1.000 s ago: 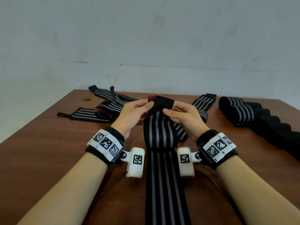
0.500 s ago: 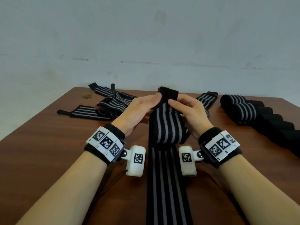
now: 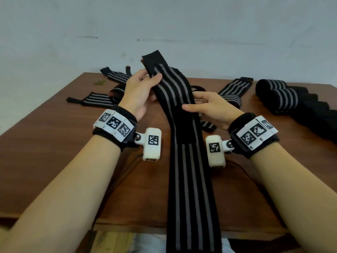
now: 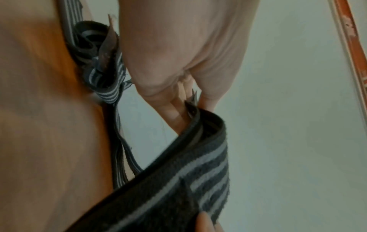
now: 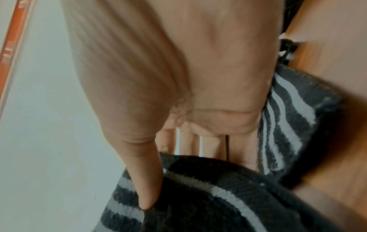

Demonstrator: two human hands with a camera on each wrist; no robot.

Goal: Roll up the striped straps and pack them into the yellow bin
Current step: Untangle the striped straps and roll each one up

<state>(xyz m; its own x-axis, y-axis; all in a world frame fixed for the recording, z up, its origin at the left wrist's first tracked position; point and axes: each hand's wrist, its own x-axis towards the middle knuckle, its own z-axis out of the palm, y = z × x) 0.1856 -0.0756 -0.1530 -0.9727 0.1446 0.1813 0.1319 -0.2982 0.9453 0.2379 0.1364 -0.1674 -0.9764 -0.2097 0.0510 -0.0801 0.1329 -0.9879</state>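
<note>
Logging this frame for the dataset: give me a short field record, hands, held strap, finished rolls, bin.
left hand: pinches the long black strap with grey stripes near its raised plain black end
right hand: thumb on top of the same strap lower down, fingers beneath
strap state: unrolled, trails over the brown wooden table past its near edge
rolled striped straps: lie at far right
loose striped straps: far left
yellow bin: not in view

A brown wooden counter [image 3: 45, 161] stands against a pale grey-blue wall [image 3: 182, 24] marked with a few faint scuffs. A small greenish scrap [image 3: 99, 82] lies near the counter's far left corner. Thin dark cables [image 3: 118, 179] trail across the wood toward its near edge. An orange-red strip [image 4: 351, 39] runs along the wall.
</note>
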